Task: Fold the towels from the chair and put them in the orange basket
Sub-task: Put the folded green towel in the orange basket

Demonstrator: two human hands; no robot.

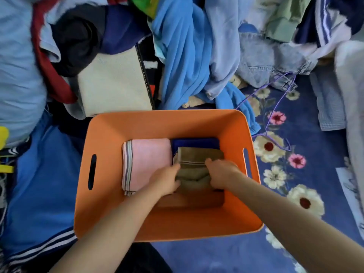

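Observation:
The orange basket [110, 203] stands on the floor right below me. Inside it lies a folded pink towel [149, 158] with striped edges on the left and a folded dark blue towel [195, 142] at the back right. A folded olive-brown towel [199, 168] sits on top of the blue one. My left hand [165, 180] grips its left side and my right hand [220, 174] grips its right side, both reaching down into the basket.
Behind the basket is a heap of clothes: a bright blue garment [181, 56], a cream cloth [114, 83], denim [271, 58]. A purple wire hanger [275, 99] lies on the blue flowered carpet [295, 154] to the right. Blue striped cloth [39, 194] lies left.

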